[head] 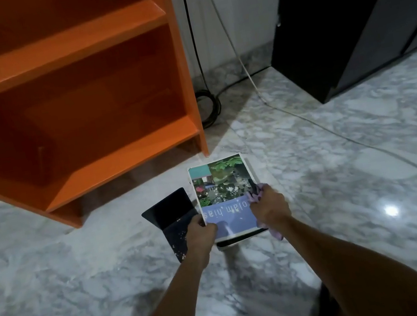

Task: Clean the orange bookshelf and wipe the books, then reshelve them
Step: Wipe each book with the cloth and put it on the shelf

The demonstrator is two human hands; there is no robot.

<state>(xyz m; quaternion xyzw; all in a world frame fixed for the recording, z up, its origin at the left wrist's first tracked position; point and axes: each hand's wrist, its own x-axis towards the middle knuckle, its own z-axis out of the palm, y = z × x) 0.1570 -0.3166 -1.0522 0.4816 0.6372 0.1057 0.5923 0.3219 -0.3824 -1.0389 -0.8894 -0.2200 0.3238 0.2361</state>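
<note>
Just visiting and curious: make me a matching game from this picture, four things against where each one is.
1 orange bookshelf
2 purple cloth
3 dark book
4 black cabinet

A in the right hand
B far right of the view
C upper left of the view
D on the floor, left of the picture book

Pairs: 1-C, 2-A, 3-D, 4-B

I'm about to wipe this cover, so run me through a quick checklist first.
1. Left hand grips the picture book at its near left corner: ok.
2. Purple cloth held in right hand, on the cover's right edge: ok.
3. Orange bookshelf lower shelves free for reshelving: ok.
4. Dark book on the floor already wiped: cannot tell.
5. Cover free of dust: cannot tell.
</note>
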